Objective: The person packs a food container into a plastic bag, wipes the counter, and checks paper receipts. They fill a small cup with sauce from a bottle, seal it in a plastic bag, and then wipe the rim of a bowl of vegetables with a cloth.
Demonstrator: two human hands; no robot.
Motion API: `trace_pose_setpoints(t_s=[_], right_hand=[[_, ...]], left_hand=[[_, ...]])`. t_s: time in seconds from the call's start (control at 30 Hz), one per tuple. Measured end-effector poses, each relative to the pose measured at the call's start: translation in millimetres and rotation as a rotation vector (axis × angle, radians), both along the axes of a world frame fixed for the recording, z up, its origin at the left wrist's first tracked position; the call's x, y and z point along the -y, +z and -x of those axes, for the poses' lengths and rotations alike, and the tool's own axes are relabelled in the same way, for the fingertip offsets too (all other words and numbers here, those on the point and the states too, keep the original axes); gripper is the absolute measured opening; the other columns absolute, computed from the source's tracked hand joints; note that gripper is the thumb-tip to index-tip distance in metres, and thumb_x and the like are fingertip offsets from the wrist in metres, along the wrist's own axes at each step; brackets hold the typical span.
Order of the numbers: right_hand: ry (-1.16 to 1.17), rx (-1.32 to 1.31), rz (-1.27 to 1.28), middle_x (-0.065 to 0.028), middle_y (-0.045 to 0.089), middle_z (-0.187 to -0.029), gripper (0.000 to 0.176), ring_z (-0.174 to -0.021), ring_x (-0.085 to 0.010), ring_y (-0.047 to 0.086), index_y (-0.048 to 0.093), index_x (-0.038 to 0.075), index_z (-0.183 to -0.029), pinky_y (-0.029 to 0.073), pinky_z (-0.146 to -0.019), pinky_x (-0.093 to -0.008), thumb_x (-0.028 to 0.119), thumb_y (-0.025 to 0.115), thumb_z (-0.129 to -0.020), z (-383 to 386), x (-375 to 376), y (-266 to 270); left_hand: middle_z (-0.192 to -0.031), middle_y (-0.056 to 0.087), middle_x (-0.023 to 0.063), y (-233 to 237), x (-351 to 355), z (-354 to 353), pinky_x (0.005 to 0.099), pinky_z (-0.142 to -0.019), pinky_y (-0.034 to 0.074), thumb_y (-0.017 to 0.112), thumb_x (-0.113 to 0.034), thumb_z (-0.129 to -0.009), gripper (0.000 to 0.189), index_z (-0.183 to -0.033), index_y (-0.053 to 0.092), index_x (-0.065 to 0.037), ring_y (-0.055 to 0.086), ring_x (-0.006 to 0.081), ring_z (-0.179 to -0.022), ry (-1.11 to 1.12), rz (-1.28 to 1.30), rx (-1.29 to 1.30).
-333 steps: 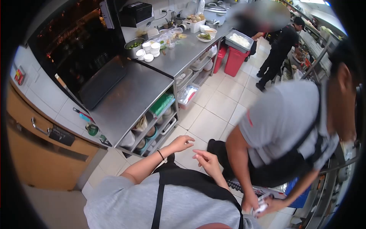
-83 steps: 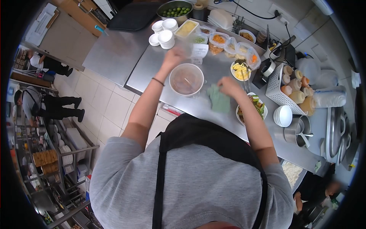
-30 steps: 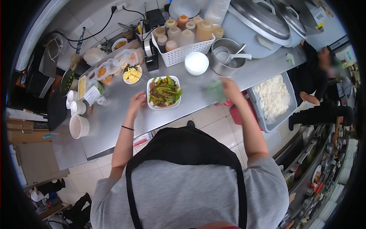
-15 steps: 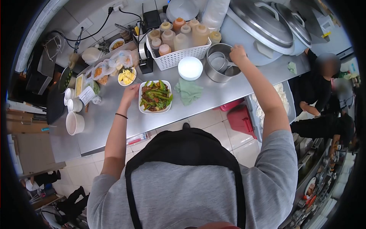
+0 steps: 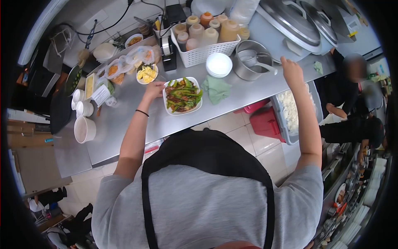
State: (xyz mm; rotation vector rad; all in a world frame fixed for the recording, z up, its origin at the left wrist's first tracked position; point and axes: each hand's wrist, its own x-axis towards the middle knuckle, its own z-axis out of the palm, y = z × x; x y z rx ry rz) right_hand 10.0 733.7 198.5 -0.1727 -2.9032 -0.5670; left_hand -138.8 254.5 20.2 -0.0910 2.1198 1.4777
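My left hand (image 5: 154, 89) is at the left edge of a white square dish (image 5: 195, 110) of green vegetables and meat, its fingers closed on something I cannot make out. My right hand (image 5: 291, 69) hangs right of a metal pot (image 5: 248, 74), fingers curled together; whether anything is in them is hidden. A ladle handle (image 5: 267, 67) sticks out over the pot's rim, apart from that hand. Between dish and pot lie a green cloth (image 5: 216, 89) and stacked white bowls (image 5: 219, 65).
A white basket (image 5: 199, 58) of sauce bottles stands behind. Left are a bowl of yellow food (image 5: 147, 74) and paper tubs (image 5: 85, 129). A tub of rice (image 5: 292, 110) sits below the counter's right edge. Large lidded pots (image 5: 290, 25) stand at back right. People stand at far right.
My right hand has left the pot and the ladle handle and moved to the right. The left hand stays by the dish. The whole view has shifted.
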Motion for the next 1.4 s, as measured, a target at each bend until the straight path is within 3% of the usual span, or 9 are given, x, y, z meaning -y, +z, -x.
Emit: trace_pose_setpoints(t_s=[0.1,0.2,0.27,0.37,0.5,0.57,0.77,1.1,1.4], right_hand=[[-0.008,-0.114,0.033,-0.0136,0.061,-0.082,0.025,-0.075,-0.0303,0.06,0.048,0.008,-0.099,0.049,-0.062,-0.0389,0.002,0.049,-0.075,-25,2,-26],[-0.095,-0.397,0.222,-0.0125,0.06,-0.081,0.03,-0.076,-0.0296,0.06,0.048,0.01,-0.104,0.047,-0.064,-0.0377,-0.002,0.044,-0.076,-49,28,-41],[-0.246,-0.483,0.797,-0.0111,0.058,-0.08,0.039,-0.074,-0.0287,0.058,0.05,0.013,-0.112,0.045,-0.064,-0.0366,-0.004,0.04,-0.078,-57,54,-54],[-0.124,-0.471,1.007,-0.0109,0.057,-0.08,0.044,-0.071,-0.0283,0.057,0.051,0.017,-0.116,0.045,-0.064,-0.0355,-0.004,0.04,-0.079,-56,107,-80],[0.147,-0.174,0.775,-0.0104,0.057,-0.078,0.05,-0.069,-0.0295,0.056,0.055,0.018,-0.115,0.046,-0.062,-0.0376,-0.006,0.045,-0.072,-49,202,-92],[0.305,-0.265,0.668,-0.0082,0.056,-0.075,0.049,-0.068,-0.0272,0.056,0.058,0.018,-0.11,0.047,-0.06,-0.0362,-0.004,0.047,-0.068,-41,235,-111],[0.45,-0.19,0.544,-0.0044,0.052,-0.073,0.046,-0.065,-0.0206,0.054,0.061,0.018,-0.106,0.046,-0.054,-0.032,0.0,0.052,-0.064,-20,269,-120],[0.458,-0.198,0.522,-0.004,0.052,-0.073,0.045,-0.064,-0.0208,0.053,0.06,0.017,-0.106,0.046,-0.053,-0.0317,0.001,0.052,-0.064,-17,272,-121],[0.375,-0.116,0.558,-0.0062,0.052,-0.074,0.043,-0.067,-0.0238,0.056,0.059,0.02,-0.106,0.046,-0.056,-0.0354,0.0,0.048,-0.07,-21,268,-119]], left_hand=[[-0.09,0.062,0.0056,-2,4,-10,0.0276,-0.065,0.052,0.054,-0.009,-0.082,0.023,-0.103,0.06,-0.002,0.061,0.0143,-0.075,0.03,-0.054,0.026],[-0.091,0.062,0.0064,-1,7,-19,0.0269,-0.065,0.052,0.053,-0.009,-0.082,0.022,-0.103,0.059,-0.002,0.061,0.0147,-0.075,0.062,-0.072,0.0],[-0.092,0.061,0.0081,1,8,-23,0.0268,-0.065,0.052,0.053,-0.009,-0.083,0.023,-0.103,0.059,-0.001,0.061,0.0156,-0.076,0.04,-0.128,0.001],[-0.093,0.061,0.0095,10,9,-29,0.0278,-0.066,0.053,0.052,-0.01,-0.083,0.024,-0.104,0.058,0.001,0.061,0.017,-0.078,0.075,-0.185,0.055],[-0.094,0.061,0.0111,17,13,-29,0.0288,-0.067,0.053,0.051,-0.011,-0.084,0.026,-0.105,0.056,0.003,0.061,0.0186,-0.079,0.085,-0.183,0.091],[-0.094,0.061,0.0115,13,15,-26,0.0291,-0.068,0.053,0.051,-0.013,-0.084,0.027,-0.105,0.056,0.003,0.061,0.0195,-0.08,0.055,-0.233,0.101],[-0.096,0.061,0.01,13,14,-23,0.0281,-0.067,0.052,0.05,-0.021,-0.086,0.029,-0.107,0.056,-0.002,0.061,0.0175,-0.078,0.058,-0.193,0.113],[-0.089,0.062,0.0079,11,8,-22,0.0263,-0.062,0.051,0.051,-0.028,-0.086,0.032,-0.102,0.058,-0.002,0.062,0.0164,-0.072,0.086,-0.153,0.091],[-0.084,0.062,0.0087,4,6,-21,0.0255,-0.055,0.052,0.055,-0.011,-0.078,0.024,-0.099,0.062,0.0,0.06,0.014,-0.067,0.064,-0.086,-0.03]])
